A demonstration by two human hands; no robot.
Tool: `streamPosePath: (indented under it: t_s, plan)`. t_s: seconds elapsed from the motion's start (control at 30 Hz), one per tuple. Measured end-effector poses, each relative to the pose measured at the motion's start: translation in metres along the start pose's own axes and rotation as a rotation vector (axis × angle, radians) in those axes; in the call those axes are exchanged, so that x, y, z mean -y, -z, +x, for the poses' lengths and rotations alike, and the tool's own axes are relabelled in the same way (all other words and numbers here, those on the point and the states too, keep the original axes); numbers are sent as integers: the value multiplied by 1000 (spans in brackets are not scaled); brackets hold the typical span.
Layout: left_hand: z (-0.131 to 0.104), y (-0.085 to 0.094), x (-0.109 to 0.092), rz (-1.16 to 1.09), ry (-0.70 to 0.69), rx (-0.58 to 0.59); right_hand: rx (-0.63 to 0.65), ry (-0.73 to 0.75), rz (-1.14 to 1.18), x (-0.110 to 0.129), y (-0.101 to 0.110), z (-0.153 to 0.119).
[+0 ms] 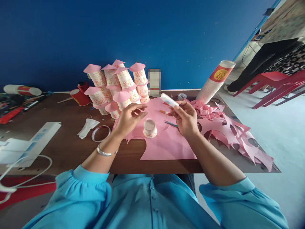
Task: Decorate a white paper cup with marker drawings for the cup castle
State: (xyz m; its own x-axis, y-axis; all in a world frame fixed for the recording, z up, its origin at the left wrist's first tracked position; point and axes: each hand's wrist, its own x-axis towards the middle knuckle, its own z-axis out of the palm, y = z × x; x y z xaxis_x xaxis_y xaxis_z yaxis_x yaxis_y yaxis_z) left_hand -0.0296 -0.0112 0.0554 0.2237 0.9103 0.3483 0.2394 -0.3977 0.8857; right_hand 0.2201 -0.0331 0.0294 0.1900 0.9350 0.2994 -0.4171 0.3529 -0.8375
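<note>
My right hand (187, 117) grips a small white glue bottle (169, 101) with blue print, tilted, its capped end pointing up and left. My left hand (131, 117) hovers with curved fingers, thumb apart from them, nothing seen in it. Below and between the hands, a short paper cup (150, 129) with a drawn pattern stands on a pink paper sheet (169, 148). Scissors (171, 124) lie partly hidden by my right hand. Beyond my left hand, decorated paper cups (124, 79) with pink cone roofs stand stacked like towers.
Cut pink paper scraps (228, 133) cover the table's right side, near a tall leaning stack of paper cups (214, 81). A tape roll (101, 133), a power strip (38, 143) and a red cup (80, 97) lie left. Another person (267, 57) stands beside a red stool (274, 82).
</note>
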Motion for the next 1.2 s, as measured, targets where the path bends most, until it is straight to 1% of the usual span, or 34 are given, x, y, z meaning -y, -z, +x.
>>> streamPosePath:
  t_s: [0.03,0.1,0.2,0.27,0.33,0.4,0.47,0.57,0.67,0.73,0.87,0.93,1.0,1.1,1.2]
  plan:
    - [7,4,6,89,-21,31,-41,11,17,0,4,4]
    - [20,7,17,229,2,140,-98,18,18,-2,9,10]
    - [34,1,29,358,52,286,-160,35,-25,-7,13,14]
    - [39,-5,31,426,52,359,-195,48,-47,-10,15,16]
    - [40,-9,30,455,38,378,-229,57,-57,-12,19,18]
    - [36,-8,28,465,24,353,-267,72,-63,-13,24,23]
    - [28,-1,27,485,10,308,-303,96,-60,-12,31,28]
    - [10,18,22,508,-8,276,-333,121,-36,-13,42,36]
    - [-15,40,16,532,-2,265,-367,112,-10,-16,50,41]
    - [-34,53,13,587,1,198,-391,105,-8,-18,54,44]
    - [-69,69,18,657,20,139,-423,127,-31,-21,56,44]
    - [-83,72,25,671,17,136,-417,127,-45,-21,56,43]
    - [-95,72,31,687,22,140,-393,107,-58,-21,55,40]
    - [-109,65,34,750,51,179,-339,76,-91,-21,51,36]
    - [-122,58,32,811,56,240,-307,62,-109,-22,48,33]
